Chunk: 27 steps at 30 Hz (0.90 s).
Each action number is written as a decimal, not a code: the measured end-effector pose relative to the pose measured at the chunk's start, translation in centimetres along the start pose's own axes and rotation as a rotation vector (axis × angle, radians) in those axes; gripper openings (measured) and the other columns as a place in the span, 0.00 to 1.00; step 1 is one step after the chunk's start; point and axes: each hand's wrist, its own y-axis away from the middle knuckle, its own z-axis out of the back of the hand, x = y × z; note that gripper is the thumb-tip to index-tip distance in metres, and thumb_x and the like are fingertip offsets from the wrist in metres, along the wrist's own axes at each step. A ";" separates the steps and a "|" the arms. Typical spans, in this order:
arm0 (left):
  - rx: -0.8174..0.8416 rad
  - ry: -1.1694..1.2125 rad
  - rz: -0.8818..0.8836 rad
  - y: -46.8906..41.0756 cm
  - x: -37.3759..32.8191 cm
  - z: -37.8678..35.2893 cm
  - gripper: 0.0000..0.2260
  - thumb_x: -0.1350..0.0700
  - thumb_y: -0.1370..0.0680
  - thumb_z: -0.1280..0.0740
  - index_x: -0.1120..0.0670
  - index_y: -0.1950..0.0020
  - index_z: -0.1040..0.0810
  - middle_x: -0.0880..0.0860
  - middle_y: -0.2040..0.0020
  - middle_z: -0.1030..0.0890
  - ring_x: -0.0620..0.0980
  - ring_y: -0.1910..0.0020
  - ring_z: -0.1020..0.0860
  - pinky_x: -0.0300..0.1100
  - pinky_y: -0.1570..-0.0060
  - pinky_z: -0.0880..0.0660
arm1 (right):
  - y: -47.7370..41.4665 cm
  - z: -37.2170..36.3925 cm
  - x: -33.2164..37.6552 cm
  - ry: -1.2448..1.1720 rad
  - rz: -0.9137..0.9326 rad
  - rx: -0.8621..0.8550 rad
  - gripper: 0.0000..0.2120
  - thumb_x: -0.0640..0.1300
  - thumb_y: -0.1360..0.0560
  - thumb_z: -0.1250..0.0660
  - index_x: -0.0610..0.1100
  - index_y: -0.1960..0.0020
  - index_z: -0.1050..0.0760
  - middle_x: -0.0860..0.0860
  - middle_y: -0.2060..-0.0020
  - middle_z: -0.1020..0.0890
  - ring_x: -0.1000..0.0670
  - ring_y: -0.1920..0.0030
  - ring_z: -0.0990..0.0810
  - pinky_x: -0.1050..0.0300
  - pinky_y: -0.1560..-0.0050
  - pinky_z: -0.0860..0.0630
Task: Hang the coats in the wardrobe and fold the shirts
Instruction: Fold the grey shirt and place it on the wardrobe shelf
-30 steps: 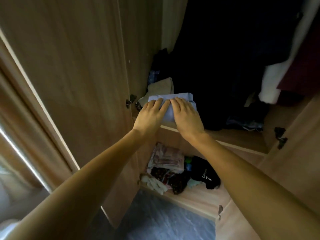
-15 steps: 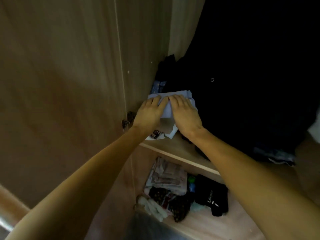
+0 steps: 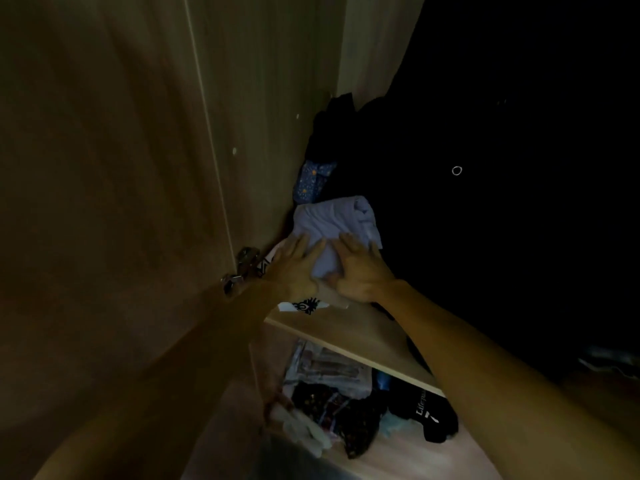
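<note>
Left hand (image 3: 298, 268) flat, fingers straight on folded lilac shirt (image 3: 334, 223) | right hand (image 3: 360, 271) flat beside it, pressing | shirt soft, creased, frame centre, on pale wood-grain shelf (image 3: 363, 337) | dark coats (image 3: 485, 202) right.

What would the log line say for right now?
left hand: flat on shirt | right hand: flat on shirt | shirt: folded, on clothes on shelf

home bedroom | wooden wardrobe (image 3: 145, 168) | hanging dark coats (image 3: 485, 202) | shelf (image 3: 363, 337) with folded clothes (image 3: 332, 220)
</note>
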 end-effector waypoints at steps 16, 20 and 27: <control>-0.324 -0.048 -0.079 -4.2 0.4 -3.1 0.38 0.36 0.27 0.64 0.55 0.22 0.49 0.56 0.22 0.47 0.53 0.23 0.50 0.56 0.27 0.50 | -4.7 -2.0 -1.2 0.040 -0.102 -0.132 0.27 0.52 0.17 0.55 0.42 0.23 0.56 0.45 0.23 0.57 0.46 0.24 0.61 0.48 0.27 0.65; -0.295 -0.031 -0.088 -4.3 0.7 -2.8 0.38 0.34 0.28 0.63 0.54 0.22 0.50 0.54 0.22 0.49 0.52 0.23 0.51 0.53 0.26 0.52 | -4.1 -0.5 -0.3 0.036 -0.073 -0.182 0.30 0.51 0.20 0.45 0.40 0.24 0.49 0.43 0.24 0.49 0.44 0.24 0.53 0.48 0.26 0.59; -0.511 0.171 -0.079 0.7 -1.8 1.2 0.37 0.37 0.29 0.55 0.58 0.31 0.29 0.58 0.35 0.25 0.57 0.36 0.29 0.51 0.36 0.37 | 2.7 2.1 0.7 -0.082 -0.057 -0.543 0.19 0.44 0.21 0.42 0.36 0.33 0.30 0.38 0.36 0.26 0.41 0.34 0.30 0.52 0.32 0.38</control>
